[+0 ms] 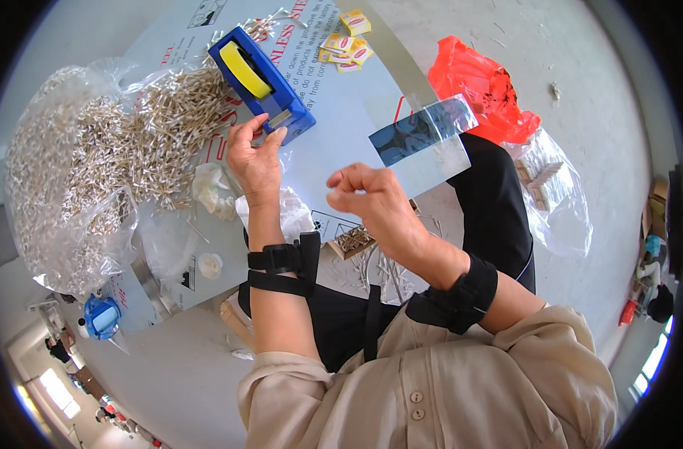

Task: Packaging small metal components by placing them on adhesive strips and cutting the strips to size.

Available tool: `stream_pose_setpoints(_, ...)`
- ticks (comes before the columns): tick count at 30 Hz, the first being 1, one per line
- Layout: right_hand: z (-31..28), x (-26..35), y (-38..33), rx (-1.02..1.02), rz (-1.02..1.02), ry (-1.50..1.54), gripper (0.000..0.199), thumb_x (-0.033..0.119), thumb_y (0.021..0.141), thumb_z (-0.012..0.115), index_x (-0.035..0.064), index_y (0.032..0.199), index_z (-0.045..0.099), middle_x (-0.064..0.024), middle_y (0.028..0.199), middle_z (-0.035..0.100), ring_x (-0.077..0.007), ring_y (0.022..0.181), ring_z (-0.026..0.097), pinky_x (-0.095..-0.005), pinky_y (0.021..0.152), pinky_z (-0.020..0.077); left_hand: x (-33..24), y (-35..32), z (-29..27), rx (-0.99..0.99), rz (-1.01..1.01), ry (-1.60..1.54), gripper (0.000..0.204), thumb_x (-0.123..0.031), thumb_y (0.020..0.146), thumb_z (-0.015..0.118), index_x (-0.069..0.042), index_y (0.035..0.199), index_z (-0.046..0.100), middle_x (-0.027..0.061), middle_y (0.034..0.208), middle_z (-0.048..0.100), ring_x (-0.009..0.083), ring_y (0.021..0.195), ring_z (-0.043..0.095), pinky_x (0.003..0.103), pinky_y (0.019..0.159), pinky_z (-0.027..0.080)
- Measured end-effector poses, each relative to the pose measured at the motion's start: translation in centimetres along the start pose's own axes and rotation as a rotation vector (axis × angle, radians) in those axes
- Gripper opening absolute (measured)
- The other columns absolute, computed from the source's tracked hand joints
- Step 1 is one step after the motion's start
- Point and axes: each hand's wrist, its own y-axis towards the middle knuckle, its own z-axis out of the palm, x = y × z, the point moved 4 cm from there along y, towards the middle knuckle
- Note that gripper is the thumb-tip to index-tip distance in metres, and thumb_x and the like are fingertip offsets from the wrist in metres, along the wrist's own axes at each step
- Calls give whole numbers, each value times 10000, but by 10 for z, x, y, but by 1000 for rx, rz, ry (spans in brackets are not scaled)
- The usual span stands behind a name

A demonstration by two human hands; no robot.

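A blue tape dispenser (300, 120) with a yellow-cored roll (244, 69) stands on the table. My left hand (256, 153) is at its near end, thumb and forefinger closed about the near-left corner beside the cutting edge. My right hand (371, 196) hovers over the table's near edge with fingers curled and thumb drawn in; anything between them is hidden. Left of the dispenser, a large heap of cotton swabs (154, 131) spills from a clear plastic bag (46, 187). Crumpled white plastic (289, 213) lies beneath my left wrist.
Small yellow boxes (347, 51) sit at the far edge. A dark shiny strip (412, 138) lies on the table's right corner. Beyond it are a red plastic bag (469, 86) and a clear bag of white packs (543, 179). Below the table's near edge is a box of swabs (351, 241).
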Motion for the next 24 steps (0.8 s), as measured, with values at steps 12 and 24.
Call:
stream_pose_setpoints(12,-16,-41,-42,55,253,104,218,83,855,580,-6,663,527,-70,904,549,-114,843,481,-274,736,382,0,1,0,11,25,16,339,-51,611,774,-27,932,670,40,836,551,166,763,536,287,728,463)
stream_pose_setpoints(24,-13,-50,-48,103,280,153,208,90,875,547,9,683,537,-92,963,567,-118,830,480,-282,773,382,15,-3,4,0,-70,-59,368,-30,619,771,-24,969,659,33,824,573,128,695,525,264,665,463)
